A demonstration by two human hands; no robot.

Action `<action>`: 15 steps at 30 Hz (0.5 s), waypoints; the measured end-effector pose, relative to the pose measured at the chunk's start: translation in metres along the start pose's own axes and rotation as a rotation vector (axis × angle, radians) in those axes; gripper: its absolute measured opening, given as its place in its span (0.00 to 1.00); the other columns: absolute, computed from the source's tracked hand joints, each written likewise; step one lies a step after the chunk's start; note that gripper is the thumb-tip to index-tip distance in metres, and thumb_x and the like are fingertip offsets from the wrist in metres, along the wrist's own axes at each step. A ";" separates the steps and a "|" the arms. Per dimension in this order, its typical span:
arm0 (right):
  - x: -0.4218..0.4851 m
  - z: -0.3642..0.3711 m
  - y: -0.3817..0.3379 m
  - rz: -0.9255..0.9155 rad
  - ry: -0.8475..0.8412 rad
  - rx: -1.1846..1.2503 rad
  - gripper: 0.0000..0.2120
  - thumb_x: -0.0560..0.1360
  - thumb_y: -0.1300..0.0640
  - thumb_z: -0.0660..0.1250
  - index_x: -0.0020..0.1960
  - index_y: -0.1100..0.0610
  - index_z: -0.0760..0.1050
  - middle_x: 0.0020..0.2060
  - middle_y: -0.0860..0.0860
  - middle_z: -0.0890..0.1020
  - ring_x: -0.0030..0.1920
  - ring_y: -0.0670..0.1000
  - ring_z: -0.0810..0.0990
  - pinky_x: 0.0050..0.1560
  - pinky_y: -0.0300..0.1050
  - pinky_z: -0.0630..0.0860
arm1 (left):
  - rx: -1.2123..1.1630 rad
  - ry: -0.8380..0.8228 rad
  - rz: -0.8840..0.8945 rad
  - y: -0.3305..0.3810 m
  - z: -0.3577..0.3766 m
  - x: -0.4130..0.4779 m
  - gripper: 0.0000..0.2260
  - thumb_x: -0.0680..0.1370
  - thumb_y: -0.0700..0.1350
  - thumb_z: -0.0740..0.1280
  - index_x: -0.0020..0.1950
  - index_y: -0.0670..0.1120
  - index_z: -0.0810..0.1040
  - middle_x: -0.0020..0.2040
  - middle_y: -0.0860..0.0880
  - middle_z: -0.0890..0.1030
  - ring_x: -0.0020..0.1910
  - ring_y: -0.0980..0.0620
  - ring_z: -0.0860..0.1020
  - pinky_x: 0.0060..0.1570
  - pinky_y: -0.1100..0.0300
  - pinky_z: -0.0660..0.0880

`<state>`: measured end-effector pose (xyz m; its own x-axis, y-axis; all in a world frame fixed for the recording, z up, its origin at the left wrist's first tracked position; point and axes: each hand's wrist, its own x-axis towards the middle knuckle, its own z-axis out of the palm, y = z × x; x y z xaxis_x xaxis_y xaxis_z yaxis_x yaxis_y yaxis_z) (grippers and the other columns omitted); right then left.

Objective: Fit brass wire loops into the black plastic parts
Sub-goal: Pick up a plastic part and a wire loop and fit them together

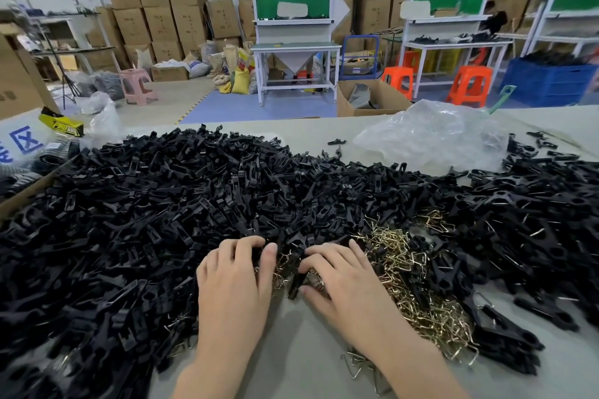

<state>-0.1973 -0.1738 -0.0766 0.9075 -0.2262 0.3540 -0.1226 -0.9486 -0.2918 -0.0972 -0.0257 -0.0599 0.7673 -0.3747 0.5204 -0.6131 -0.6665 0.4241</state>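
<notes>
Tightly between piles [162,204], left hand [233,282] and right hand [343,282] pinch one black part [295,282] above table [291,350].

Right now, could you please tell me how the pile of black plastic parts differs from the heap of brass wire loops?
The pile of black plastic parts is dull and dark; the heap of brass wire loops is thin, shiny and golden. The black pile spreads right across the table; the brass heap is far smaller, lying beside the right hand. Both lie loose and unsorted on the table.
</notes>
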 end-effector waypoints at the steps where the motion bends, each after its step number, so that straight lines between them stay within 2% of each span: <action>1: 0.000 0.000 0.000 -0.007 -0.020 0.000 0.10 0.80 0.42 0.62 0.59 0.41 0.72 0.67 0.37 0.73 0.74 0.42 0.64 0.80 0.49 0.42 | -0.010 0.031 -0.002 0.000 -0.001 0.000 0.15 0.83 0.57 0.58 0.54 0.49 0.77 0.50 0.51 0.78 0.50 0.47 0.76 0.57 0.49 0.71; 3: 0.002 -0.001 -0.003 -0.035 -0.039 0.005 0.05 0.80 0.43 0.63 0.53 0.43 0.71 0.63 0.37 0.77 0.72 0.42 0.66 0.78 0.45 0.39 | -0.044 0.084 0.000 0.001 -0.002 0.000 0.06 0.81 0.50 0.63 0.51 0.48 0.76 0.48 0.51 0.76 0.45 0.47 0.76 0.54 0.49 0.72; 6: 0.003 -0.005 -0.008 -0.071 -0.022 -0.003 0.03 0.79 0.48 0.66 0.51 0.45 0.73 0.52 0.39 0.80 0.63 0.45 0.74 0.80 0.49 0.51 | -0.169 0.090 -0.042 0.003 -0.003 -0.001 0.03 0.81 0.44 0.64 0.53 0.47 0.75 0.51 0.51 0.74 0.41 0.50 0.74 0.46 0.51 0.74; 8: 0.002 -0.006 -0.010 -0.083 -0.002 -0.014 0.05 0.79 0.50 0.66 0.55 0.46 0.75 0.52 0.40 0.80 0.61 0.47 0.76 0.79 0.52 0.55 | -0.275 0.085 -0.072 0.003 -0.004 0.001 0.07 0.82 0.45 0.62 0.58 0.47 0.75 0.54 0.50 0.73 0.40 0.55 0.75 0.40 0.59 0.74; 10: 0.002 -0.006 -0.011 -0.087 -0.014 -0.036 0.10 0.80 0.50 0.66 0.61 0.44 0.75 0.54 0.40 0.80 0.62 0.47 0.75 0.79 0.50 0.53 | -0.354 0.075 -0.071 0.004 -0.005 0.001 0.11 0.82 0.47 0.59 0.63 0.48 0.75 0.55 0.50 0.73 0.43 0.60 0.76 0.38 0.68 0.70; 12: 0.002 -0.006 -0.010 -0.101 -0.021 -0.065 0.12 0.81 0.50 0.66 0.64 0.43 0.76 0.54 0.41 0.80 0.61 0.48 0.76 0.78 0.50 0.53 | -0.416 0.056 -0.074 0.006 -0.006 0.001 0.16 0.82 0.49 0.58 0.69 0.51 0.71 0.56 0.51 0.74 0.47 0.60 0.76 0.40 0.69 0.71; 15: 0.002 -0.008 -0.011 -0.105 -0.050 -0.046 0.12 0.83 0.49 0.62 0.64 0.44 0.76 0.55 0.42 0.78 0.63 0.48 0.74 0.79 0.48 0.48 | -0.490 0.022 -0.134 0.005 -0.006 0.002 0.22 0.82 0.45 0.61 0.76 0.55 0.64 0.52 0.52 0.76 0.47 0.56 0.77 0.44 0.67 0.72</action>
<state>-0.1977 -0.1659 -0.0657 0.9351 -0.1153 0.3350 -0.0435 -0.9758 -0.2143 -0.0997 -0.0259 -0.0527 0.8442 -0.2899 0.4508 -0.5299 -0.3248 0.7834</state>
